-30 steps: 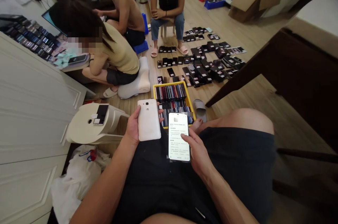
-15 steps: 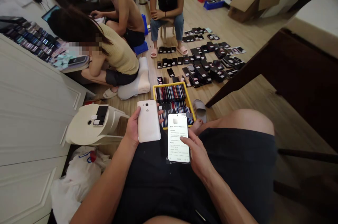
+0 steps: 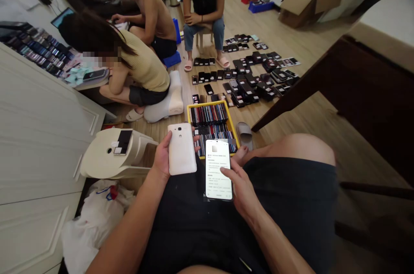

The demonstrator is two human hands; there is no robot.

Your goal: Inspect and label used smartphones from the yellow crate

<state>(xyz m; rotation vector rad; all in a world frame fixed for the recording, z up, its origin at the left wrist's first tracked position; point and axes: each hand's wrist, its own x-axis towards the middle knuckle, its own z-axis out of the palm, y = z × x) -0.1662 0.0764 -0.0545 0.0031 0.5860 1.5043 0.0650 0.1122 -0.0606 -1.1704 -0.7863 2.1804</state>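
Note:
A white phone (image 3: 182, 151), its back with the camera facing up, is gripped in my left hand (image 3: 163, 153), thumb on its left edge and fingertips showing past the right edge. To its right, my right hand (image 3: 244, 183) holds a phone with a lit screen (image 3: 219, 170) showing a small picture and lines of text. My right thumb lies over the screen's right part. The two phones are apart, above my dark shorts. Just beyond them a yellow crate (image 3: 232, 125) on the floor is packed with upright phones in rows.
Many dark phones (image 3: 247, 86) lie in rows and stacks on the floor ahead. A white stool (image 3: 93, 160) with a phone on it stands left, above a plastic bag (image 3: 100, 209). Three people sit ahead. A dark table leg (image 3: 281, 101) slants at right.

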